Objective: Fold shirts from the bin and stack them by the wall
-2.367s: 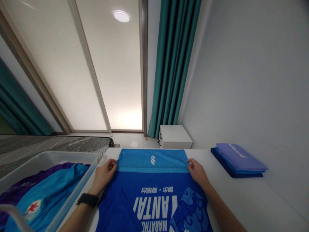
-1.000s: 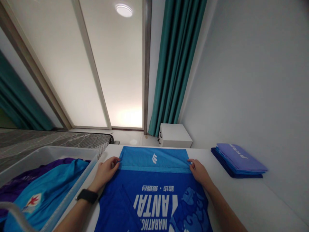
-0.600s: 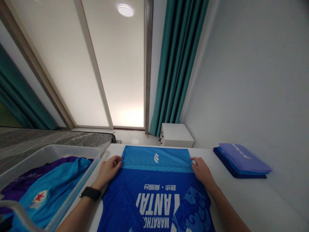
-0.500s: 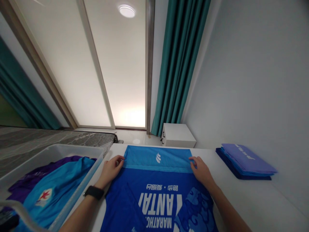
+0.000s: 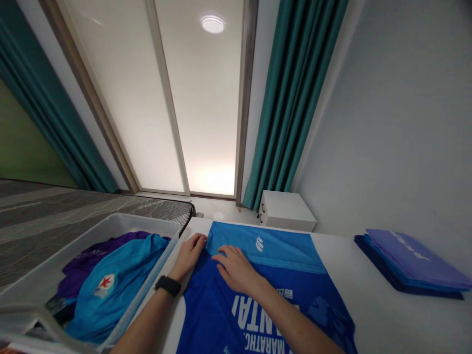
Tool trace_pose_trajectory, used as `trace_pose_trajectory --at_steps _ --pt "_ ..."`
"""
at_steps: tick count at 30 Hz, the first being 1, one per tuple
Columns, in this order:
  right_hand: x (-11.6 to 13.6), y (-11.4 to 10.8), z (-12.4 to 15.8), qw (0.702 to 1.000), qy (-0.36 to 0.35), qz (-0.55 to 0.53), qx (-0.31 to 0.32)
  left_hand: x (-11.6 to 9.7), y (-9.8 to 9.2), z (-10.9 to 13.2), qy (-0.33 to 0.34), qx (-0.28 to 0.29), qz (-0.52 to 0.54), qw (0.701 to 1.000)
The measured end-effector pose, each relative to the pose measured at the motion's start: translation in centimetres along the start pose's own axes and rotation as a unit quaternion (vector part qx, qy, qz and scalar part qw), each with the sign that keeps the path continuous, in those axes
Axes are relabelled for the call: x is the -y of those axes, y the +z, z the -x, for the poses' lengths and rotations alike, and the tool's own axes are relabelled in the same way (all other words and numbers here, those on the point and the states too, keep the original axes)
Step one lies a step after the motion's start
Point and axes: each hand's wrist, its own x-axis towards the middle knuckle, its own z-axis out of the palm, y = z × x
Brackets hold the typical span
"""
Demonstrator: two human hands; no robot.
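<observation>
A blue sports shirt [image 5: 214, 314] with white lettering, upside down from my view, lies spread on the white table. Its far end is turned over into a lighter blue band [image 5: 280, 248] with a small white logo. My left hand [image 5: 191, 253], with a dark watch on the wrist, pinches the shirt at the left end of this band. Reaching across the lettering, my right hand [image 5: 238, 269] rests palm down on the shirt just right of my left hand, its fingers stretched out and slightly apart.
A clear plastic bin [image 5: 143, 220] holding purple and light blue shirts [image 5: 125, 280] stands at the left. On the table's right side lies a stack of folded clothes [image 5: 413, 263]. Beyond the table are a small white cabinet [image 5: 287, 209] and a green curtain [image 5: 295, 108].
My right hand has let go of the band's right end and crossed leftward to beside my left hand. My left hand keeps its place on the shirt. The view has turned slightly left.
</observation>
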Motion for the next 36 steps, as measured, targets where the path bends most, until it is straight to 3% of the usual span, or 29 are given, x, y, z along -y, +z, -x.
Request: trace_pose_trajectory --at_steps 3,7,12,17,22,28,36 --pt "1.7 1.8 -1.5 1.000 0.006 0.011 0.010 0.0 0.0 0.1 -0.004 -0.009 0.023 1.000" --pt "2.2 2.8 -2.3 0.999 0.036 0.009 0.001 0.1 0.1 0.1 -0.009 -0.016 0.039 0.999" --pt "0.5 1.9 -3.0 0.993 0.088 -0.064 -0.041 0.5 0.3 0.1 -0.015 -0.027 0.045 0.998" --pt "-2.0 0.5 -3.4 0.971 0.125 -0.141 -0.148 1.0 0.4 0.1 -0.002 -0.017 0.021 1.000" --pt "-2.6 0.1 -3.2 0.961 0.120 -0.171 -0.181 0.4 0.4 -0.4 -0.003 0.000 -0.116 0.993" --pt "-2.0 0.1 -3.1 0.965 0.112 -0.173 -0.163 -0.2 1.5 -3.4 -0.037 -0.010 -0.261 0.965" --pt "-1.6 0.1 -3.0 0.968 0.108 -0.163 -0.156 1.2 2.5 -8.2 0.007 0.027 -0.265 0.964"
